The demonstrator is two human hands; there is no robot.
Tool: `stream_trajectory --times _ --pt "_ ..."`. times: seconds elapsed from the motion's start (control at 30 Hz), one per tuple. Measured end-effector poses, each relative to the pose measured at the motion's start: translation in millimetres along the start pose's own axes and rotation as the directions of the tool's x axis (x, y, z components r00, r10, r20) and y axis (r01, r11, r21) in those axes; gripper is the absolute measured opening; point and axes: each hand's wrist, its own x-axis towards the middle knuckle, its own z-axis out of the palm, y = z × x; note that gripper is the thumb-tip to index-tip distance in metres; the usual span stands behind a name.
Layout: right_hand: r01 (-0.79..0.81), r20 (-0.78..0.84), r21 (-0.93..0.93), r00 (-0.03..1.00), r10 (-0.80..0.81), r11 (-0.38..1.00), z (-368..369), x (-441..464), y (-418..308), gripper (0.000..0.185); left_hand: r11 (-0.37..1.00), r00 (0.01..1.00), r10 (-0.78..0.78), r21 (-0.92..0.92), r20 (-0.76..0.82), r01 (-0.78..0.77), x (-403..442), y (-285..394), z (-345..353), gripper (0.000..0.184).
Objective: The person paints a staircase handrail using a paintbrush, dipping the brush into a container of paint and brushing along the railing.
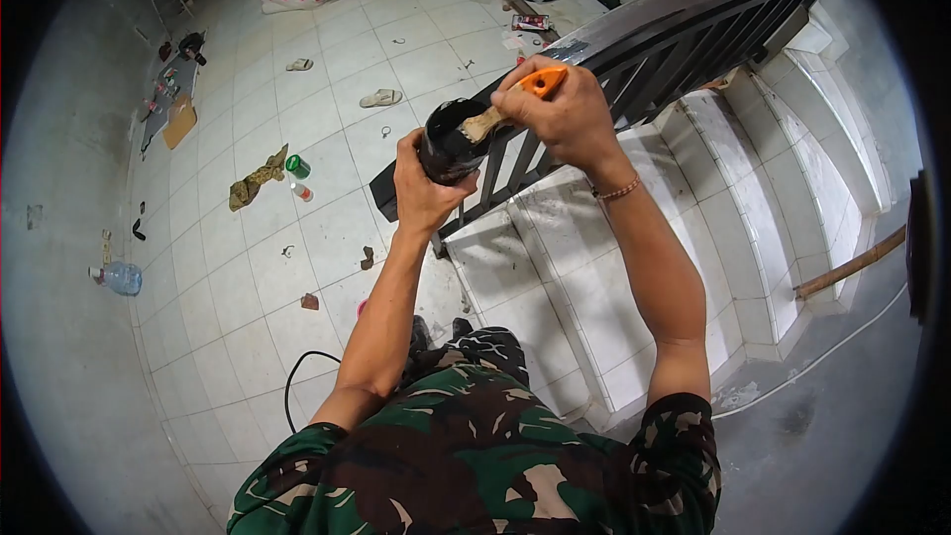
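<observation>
My left hand (426, 188) is wrapped around a black-smeared paint can (448, 157), holding it up in front of the stair railing. Dark paint coats the can's inside wall and rim. In my right hand (575, 119) is a paintbrush (541, 82) with an orange-tipped handle, gripped between thumb and fingers. Its bristle end is tilted down into the can's mouth; the bristle tips are partly hidden there. Just beyond both hands runs the dark railing (654, 54), with a broad curved top rail and upright slats.
White tiled steps (594, 267) curve up on the right, below the railing. On the tiled floor to the left lie a green can (297, 166), a camouflage cloth (260, 178), a slipper (380, 98) and a large plastic bottle (121, 278). A bamboo pole (852, 266) leans at right.
</observation>
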Motion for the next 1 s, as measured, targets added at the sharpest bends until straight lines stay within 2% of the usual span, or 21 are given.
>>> stream_trajectory --times 0.03,0.1,0.13,0.2,0.23,0.3,0.37,0.63,0.7,0.73,0.77,0.8,0.83,0.9,0.93,1.0 --pt "-0.076 0.014 0.061 0.997 0.075 0.995 0 2 5 0.018 1.0 1.0 0.026 0.017 -0.013 -0.025 0 -1 -1 0.074" --pt "-0.084 0.012 0.13 0.996 0.083 0.988 2 2 14 0.018 0.998 0.998 0.051 0.035 -0.031 -0.05 0 0 -2 0.073" --pt "-0.159 -0.007 0.199 0.987 0.163 0.967 4 2 18 0.017 0.999 0.999 0.041 0.017 -0.032 -0.04 -1 2 -3 0.073" --pt "-0.271 -0.035 0.395 0.951 0.309 0.878 8 -1 20 0.018 1.0 0.999 0.027 0.003 -0.037 -0.027 -1 4 -5 0.072" --pt "-0.271 -0.03 0.395 0.951 0.307 0.878 10 -3 21 0.018 1.0 0.999 0.024 -0.013 -0.033 -0.024 -1 4 -6 0.072" --pt "-0.31 -0.03 0.526 0.924 0.382 0.792 12 -6 24 0.017 0.999 0.999 0.02 -0.029 -0.03 -0.021 0 3 -5 0.071" --pt "-0.316 -0.021 0.516 0.924 0.381 0.796 11 -7 26 0.016 0.996 0.997 0.073 0.048 -0.034 -0.072 0 -1 -4 0.071" --pt "-0.287 -0.009 0.442 0.946 0.324 0.85 4 -5 27 0.018 0.997 0.997 0.073 -0.003 -0.034 -0.074 0 0 -1 0.07" --pt "-0.115 -0.056 0.153 0.991 0.125 0.982 -2 -3 27 0.02 0.997 0.996 0.081 -0.01 -0.036 -0.082 0 3 -2 0.069" --pt "-0.116 -0.056 0.151 0.99 0.126 0.982 -5 0 26 0.02 0.998 0.998 0.041 -0.039 -0.048 -0.043 0 6 -4 0.069" --pt "-0.088 -0.073 0.071 0.993 0.093 0.994 -7 1 27 0.02 0.998 0.998 -0.003 -0.066 -0.057 -0.001 -1 8 -6 0.069" --pt "-0.062 -0.087 -0.007 0.994 0.061 0.998 -7 1 26 0.02 0.999 0.997 0.037 -0.037 -0.061 -0.039 0 6 -8 0.069" --pt "-0.065 -0.087 -0.005 0.994 0.064 0.998 -8 -1 26 0.02 0.999 0.998 0.034 -0.036 -0.059 -0.037 0 3 -9 0.069" --pt "0.09 -0.109 -0.03 0.99 -0.093 0.996 -8 -1 25 0.018 1.0 0.996 0.008 -0.011 -0.086 -0.009 1 -3 -11 0.07" --pt "-0.027 -0.131 0.178 0.99 0.051 0.984 -8 -2 25 0.018 1.0 0.996 0.004 -0.005 -0.087 -0.005 0 -6 -14 0.07" --pt "0.021 -0.14 0.181 0.99 0.004 0.983 -5 -8 28 0.016 0.999 0.995 -0.05 0.0 -0.09 0.051 1 -8 -19 0.071"
